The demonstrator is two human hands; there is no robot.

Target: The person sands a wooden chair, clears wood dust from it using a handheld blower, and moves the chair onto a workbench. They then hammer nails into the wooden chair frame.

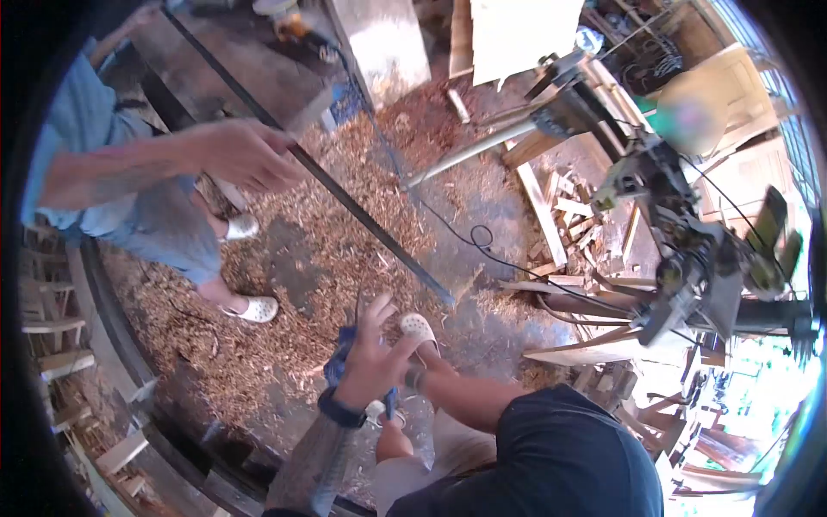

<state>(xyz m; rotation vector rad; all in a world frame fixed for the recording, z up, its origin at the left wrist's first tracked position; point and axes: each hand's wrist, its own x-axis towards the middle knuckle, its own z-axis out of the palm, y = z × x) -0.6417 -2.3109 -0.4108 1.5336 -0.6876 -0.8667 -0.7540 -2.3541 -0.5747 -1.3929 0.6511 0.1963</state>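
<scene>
My left hand [372,360] is raised in front of me with its fingers bent and apart, and I see nothing held in it. A dark band circles its wrist. From the right comes my right forearm [469,399], with a band at the wrist. Its hand is hidden behind the left one. Something blue [338,358], which I cannot make out, shows behind my left hand. A long dark metal strip [349,205], like a saw blade, slants down toward my hands. Its lower end is apart from my fingers. Another person's hand [251,155] is at the strip's upper part.
The other person stands at left in light shoes [252,309]. Wood shavings [319,267] cover much of the floor. A black cable [482,239] loops across it. At right stands a metal machine [663,189], with wood offcuts [575,211] beside it. A power tool [297,28] lies at the top.
</scene>
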